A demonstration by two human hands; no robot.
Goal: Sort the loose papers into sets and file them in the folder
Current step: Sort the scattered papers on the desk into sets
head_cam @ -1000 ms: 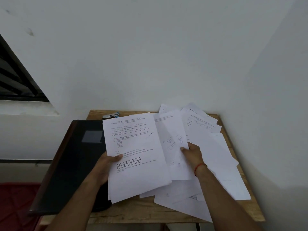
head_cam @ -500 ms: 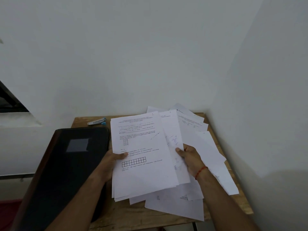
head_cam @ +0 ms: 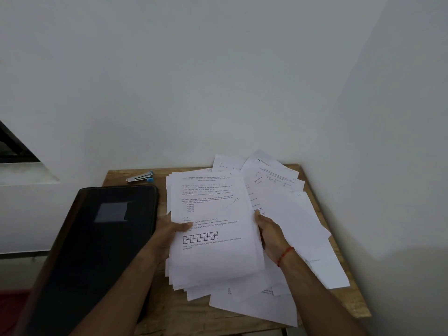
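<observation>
Gathering sheets into a first set: the sorting step, under way. The wooden table fills the lower centre of the frame, set in a corner of white walls. The black folder, closed, lies at lower left, its left side overhanging the table edge. Loose papers fan across the right half of the table, overlapping. The stack of printed sheets sits at centre, over those papers, its edges uneven. The left hand grips the stack's left edge, thumb on top. The right hand clasps the right edge, fingers hidden beneath. The stapler rests at the table's upper left corner, apart from the folder. Judgement: nothing appears filed yet. The next move likely calls for squaring the uneven edges, then freeing one hand to open the folder.
</observation>
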